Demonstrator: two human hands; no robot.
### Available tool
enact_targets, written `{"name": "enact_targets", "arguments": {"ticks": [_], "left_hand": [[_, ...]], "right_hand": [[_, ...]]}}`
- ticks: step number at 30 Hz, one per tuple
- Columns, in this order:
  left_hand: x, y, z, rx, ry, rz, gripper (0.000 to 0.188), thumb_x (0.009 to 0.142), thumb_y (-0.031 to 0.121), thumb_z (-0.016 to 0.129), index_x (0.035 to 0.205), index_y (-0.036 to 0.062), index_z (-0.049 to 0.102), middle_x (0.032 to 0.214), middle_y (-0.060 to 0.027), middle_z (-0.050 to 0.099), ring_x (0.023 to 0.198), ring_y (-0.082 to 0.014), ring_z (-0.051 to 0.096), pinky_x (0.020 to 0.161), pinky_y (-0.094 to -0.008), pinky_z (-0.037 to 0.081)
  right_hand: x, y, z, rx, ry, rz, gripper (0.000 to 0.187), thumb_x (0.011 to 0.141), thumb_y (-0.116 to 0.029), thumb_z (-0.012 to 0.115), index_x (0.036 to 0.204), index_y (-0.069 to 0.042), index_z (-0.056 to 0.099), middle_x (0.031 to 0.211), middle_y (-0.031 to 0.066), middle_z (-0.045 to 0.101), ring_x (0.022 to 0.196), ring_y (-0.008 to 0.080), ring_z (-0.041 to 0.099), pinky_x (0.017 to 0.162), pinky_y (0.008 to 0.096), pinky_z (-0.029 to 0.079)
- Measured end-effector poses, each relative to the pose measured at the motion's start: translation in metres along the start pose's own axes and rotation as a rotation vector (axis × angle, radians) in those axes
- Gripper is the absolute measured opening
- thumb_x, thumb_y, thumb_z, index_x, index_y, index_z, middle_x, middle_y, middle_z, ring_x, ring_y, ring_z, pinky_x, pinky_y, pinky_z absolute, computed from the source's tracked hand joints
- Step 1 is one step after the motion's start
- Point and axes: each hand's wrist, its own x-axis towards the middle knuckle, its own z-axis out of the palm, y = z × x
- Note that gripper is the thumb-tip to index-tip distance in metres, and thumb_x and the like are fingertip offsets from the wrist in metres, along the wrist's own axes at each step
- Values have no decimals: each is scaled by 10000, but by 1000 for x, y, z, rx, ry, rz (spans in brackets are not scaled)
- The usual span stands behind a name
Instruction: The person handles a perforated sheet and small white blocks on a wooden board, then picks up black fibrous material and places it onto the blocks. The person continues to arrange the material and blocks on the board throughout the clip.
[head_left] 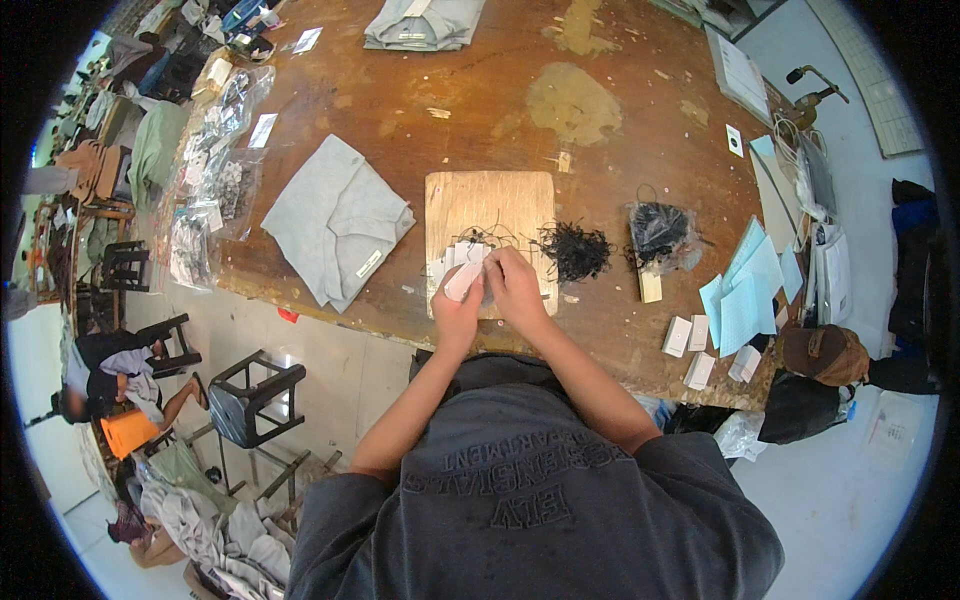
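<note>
My left hand (pixel 456 312) is closed on a white hang tag (pixel 463 281), held above the near part of a wooden board (pixel 490 195). Against the tag's right edge, the fingers of my right hand (pixel 516 288) are pinched together; what lies between them is too small to make out. More white tags (pixel 466 254) with thin black strings lie on the board just beyond my hands. To the right of them is a tangled pile of black tag strings (pixel 576 251), partly on the board's edge.
A folded grey garment (pixel 338 220) lies left of the board, another grey garment stack (pixel 424 22) at the far side. On the right are a plastic bag of black strings (pixel 660 232), small white tag stacks (pixel 676 337), light blue sheets (pixel 748 280) and a cap (pixel 826 354). A black stool (pixel 256 398) stands left.
</note>
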Motion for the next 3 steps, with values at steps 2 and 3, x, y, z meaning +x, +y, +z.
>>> {"name": "enact_targets", "arguments": {"ticks": [2,3], "left_hand": [[2,1,-8,396,-86,202,220,895,126,633,1101,49,641,1103,-89,650,1001,-193,608,860,-316,474],[6,3,-18,683,-171,370,237,890,173,659,1114,95,646,1175,-89,628,1046,-229,602,887,-357,480]], "right_hand": [[0,6,-2,190,-88,233,107,906,-70,555,903,36,541,878,172,602,788,286,608,689,361,481],[1,9,-4,194,-83,225,107,906,-70,555,903,36,541,878,172,602,788,286,608,689,361,481]]}}
